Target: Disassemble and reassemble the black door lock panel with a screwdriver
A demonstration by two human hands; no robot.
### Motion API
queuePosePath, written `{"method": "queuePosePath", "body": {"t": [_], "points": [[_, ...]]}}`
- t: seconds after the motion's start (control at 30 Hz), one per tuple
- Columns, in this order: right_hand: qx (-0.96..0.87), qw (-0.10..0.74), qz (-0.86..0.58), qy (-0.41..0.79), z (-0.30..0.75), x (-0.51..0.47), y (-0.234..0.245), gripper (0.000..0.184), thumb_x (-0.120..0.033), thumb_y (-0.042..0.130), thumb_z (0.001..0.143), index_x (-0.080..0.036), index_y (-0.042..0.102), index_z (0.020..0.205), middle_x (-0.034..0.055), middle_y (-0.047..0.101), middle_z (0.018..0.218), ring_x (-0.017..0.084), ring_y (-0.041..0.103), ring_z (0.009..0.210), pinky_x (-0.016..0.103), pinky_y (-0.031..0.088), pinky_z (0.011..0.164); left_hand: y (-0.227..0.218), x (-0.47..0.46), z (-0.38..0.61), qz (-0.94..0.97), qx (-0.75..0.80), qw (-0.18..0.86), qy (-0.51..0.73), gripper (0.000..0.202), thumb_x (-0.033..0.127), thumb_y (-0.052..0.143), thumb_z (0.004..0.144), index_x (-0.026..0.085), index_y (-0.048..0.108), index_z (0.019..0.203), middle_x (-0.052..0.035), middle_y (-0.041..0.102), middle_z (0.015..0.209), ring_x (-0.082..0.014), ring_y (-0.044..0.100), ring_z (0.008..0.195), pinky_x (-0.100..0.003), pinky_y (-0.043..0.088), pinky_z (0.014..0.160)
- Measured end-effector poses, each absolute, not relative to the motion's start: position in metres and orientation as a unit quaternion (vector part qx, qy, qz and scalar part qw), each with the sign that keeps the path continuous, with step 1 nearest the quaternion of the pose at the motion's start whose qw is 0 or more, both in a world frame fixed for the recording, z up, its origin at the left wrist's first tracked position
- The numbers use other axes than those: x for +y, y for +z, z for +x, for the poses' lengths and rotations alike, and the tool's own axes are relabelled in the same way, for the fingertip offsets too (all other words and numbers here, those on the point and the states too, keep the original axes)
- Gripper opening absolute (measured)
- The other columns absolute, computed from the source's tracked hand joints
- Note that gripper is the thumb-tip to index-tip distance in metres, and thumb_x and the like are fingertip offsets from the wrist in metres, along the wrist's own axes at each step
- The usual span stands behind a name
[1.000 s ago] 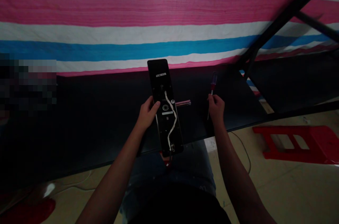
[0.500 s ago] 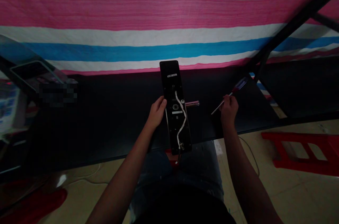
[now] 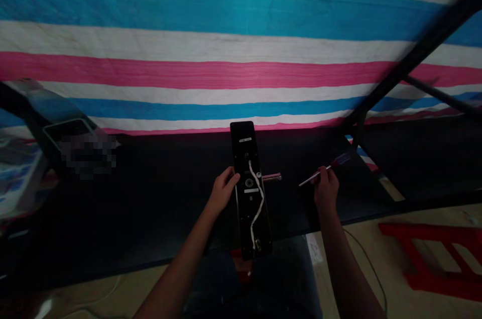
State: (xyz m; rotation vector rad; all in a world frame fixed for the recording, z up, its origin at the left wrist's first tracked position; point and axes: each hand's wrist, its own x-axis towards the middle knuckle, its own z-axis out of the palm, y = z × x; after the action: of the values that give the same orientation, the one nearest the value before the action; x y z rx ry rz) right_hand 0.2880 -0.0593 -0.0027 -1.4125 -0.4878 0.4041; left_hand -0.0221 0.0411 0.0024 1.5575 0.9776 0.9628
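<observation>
A long black door lock panel (image 3: 248,218) lies back side up on the dark table, its near end jutting past the front edge. Along its back runs a white cable (image 3: 262,202), and a shiny lever handle (image 3: 271,177) sticks out on the right. My left hand (image 3: 223,189) is closed on the panel's left edge, thumb on top. To the right, apart from the panel, my right hand (image 3: 326,188) grips a screwdriver (image 3: 309,179) by its shaft. Its bare tip points left toward the panel; the dark red and purple handle points away to the upper right.
The black table (image 3: 158,208) backs onto a striped sheet (image 3: 211,75). A dark metal frame (image 3: 399,70) slants up at the right. A phone-like device (image 3: 70,130) stands at the left, partly blurred. A red plastic stool (image 3: 433,253) is on the floor at right.
My view has tilted up, so the table, panel and hands sit lower in the picture. The screwdriver lies slightly flatter in my right hand. The left hand keeps its hold.
</observation>
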Motion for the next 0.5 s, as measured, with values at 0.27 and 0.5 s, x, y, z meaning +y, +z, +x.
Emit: {"method": "queuePosePath", "body": {"t": [0.27, 0.5], "points": [[-0.213, 0.694, -0.660, 0.192, 0.291, -0.059, -0.010, 0.038, -0.057, 0.066, 0.080, -0.021, 0.056, 0.082, -0.0078, 0.049, 0.061, 0.010, 0.045, 0.051, 0.023, 0.038, 0.051, 0.011, 0.032, -0.022, 0.663, 0.409, 0.490, 0.391, 0.031, 0.046, 0.052, 0.092, 0.018, 0.065, 0.092, -0.0022, 0.068, 0.085, -0.0217, 0.062, 0.081, -0.031, 0.049, 0.077], [-0.238, 0.662, -0.684, 0.192, 0.291, -0.061, -0.009, 0.038, -0.059, 0.063, 0.081, -0.021, 0.056, 0.081, -0.0066, 0.051, 0.062, 0.011, 0.046, 0.053, 0.025, 0.039, 0.052, 0.013, 0.030, -0.020, 0.675, 0.412, 0.467, 0.396, 0.032, 0.046, 0.048, 0.094, 0.019, 0.060, 0.084, -0.0012, 0.064, 0.079, -0.0206, 0.059, 0.076, -0.030, 0.047, 0.074]]}}
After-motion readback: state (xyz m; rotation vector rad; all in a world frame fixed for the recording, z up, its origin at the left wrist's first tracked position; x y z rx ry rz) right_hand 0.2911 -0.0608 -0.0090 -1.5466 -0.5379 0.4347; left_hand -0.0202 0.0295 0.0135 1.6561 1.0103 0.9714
